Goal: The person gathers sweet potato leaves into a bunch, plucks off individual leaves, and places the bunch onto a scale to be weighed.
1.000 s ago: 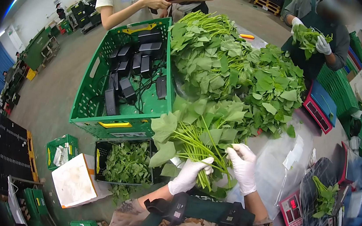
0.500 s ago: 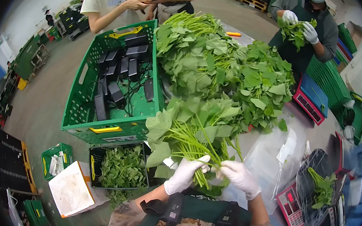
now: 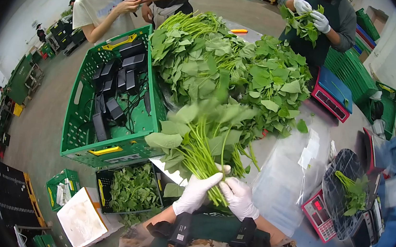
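Observation:
A bunch of long-stemmed leafy greens (image 3: 203,145) is upright in front of my body, its leaves pointing away and slightly blurred. My left hand (image 3: 198,191), in a white glove, is wrapped around the lower stems. Close beside it, my gloved right hand (image 3: 239,196) has its fingers pinched together at the stem ends; its fingertips are partly hidden by the stems. Just beyond the bunch lies a large heap of the same greens (image 3: 199,61), with another part of the heap (image 3: 279,84) to the right.
A green crate (image 3: 108,152) of black devices and cables stands left; a black crate (image 3: 99,185) of greens sits below it. Plastic sheets (image 3: 279,180) cover the table at right, near a red scale (image 3: 318,216) with greens on its pan. Across the table, a gloved co-worker (image 3: 315,20) holds greens.
My right hand has moved in against the stem ends, and the bunch stands more upright in my left hand. The view has shifted slightly.

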The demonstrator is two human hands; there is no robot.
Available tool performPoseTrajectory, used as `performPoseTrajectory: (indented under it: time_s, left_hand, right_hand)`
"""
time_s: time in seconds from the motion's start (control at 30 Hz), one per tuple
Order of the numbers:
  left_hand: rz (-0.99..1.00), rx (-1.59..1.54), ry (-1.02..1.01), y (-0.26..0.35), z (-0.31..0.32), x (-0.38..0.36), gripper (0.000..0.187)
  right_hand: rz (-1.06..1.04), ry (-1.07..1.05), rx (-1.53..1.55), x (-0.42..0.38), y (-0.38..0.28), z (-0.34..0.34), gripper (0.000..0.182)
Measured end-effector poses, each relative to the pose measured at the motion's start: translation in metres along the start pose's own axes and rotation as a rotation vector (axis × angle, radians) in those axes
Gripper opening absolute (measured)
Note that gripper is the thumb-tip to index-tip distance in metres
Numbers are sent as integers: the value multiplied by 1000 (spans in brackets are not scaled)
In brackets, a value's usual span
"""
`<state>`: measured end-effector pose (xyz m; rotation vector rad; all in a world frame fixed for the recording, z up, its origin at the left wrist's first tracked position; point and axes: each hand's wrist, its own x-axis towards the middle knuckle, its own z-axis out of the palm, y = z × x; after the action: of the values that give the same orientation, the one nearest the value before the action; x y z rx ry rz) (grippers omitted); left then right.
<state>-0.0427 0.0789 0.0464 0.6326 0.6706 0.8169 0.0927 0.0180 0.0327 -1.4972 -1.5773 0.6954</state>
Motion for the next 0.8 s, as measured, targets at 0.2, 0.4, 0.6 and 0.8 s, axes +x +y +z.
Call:
performPoseTrajectory:
  time_s: [0.2,0.4,0.6,0.8]
  left_hand:
    - [-54,-130,47,14,-15,-8,18]
    - [-187,-199,-1,14,-16,-14,38]
    - [-333,-207,-67,2,-32,-17,44]
    - [-387,-142,-131,2,-17,-18,13]
  right_hand:
    - [347,74,107,34,58,-34,21]
    - [329,-12,-850,46,158,-43,29]
    - [507,101,85,40,135,-71,25]
    - [292,167,730,30,65,-94,19]
